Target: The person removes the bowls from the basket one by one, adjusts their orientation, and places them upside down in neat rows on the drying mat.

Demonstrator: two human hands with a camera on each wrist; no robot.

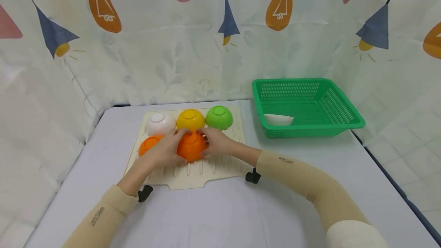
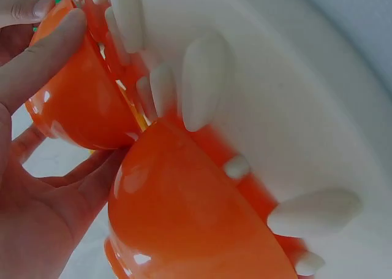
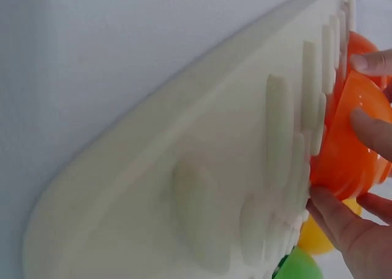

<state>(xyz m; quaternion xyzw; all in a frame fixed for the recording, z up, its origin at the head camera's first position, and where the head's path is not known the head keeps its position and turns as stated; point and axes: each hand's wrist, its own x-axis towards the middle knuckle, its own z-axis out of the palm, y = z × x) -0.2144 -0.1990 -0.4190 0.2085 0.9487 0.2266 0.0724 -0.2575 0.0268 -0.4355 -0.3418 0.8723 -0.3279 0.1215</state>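
Between my two hands an orange bowl [image 1: 190,148] stands upside down on a cream draining board [image 1: 227,167] with raised ridges. My left hand [image 1: 168,149] grips its left side, thumb near the rim and fingers spread over the far side, as the left wrist view shows. From the right, my right hand [image 1: 218,142] holds the same bowl with thumb and fingers around its wall. A second orange bowl [image 1: 147,145] lies inverted just left of it, partly behind my left hand. Behind them sit inverted white [image 1: 160,124], yellow [image 1: 190,119] and green bowls [image 1: 219,118] in a row.
At the back right stands a green perforated basket [image 1: 310,128] with a white bowl [image 1: 278,120] inside it. A white cloth covers the table [image 1: 220,213]. A curtain [image 1: 206,64] printed with lamps and bulbs hangs behind and at the sides.
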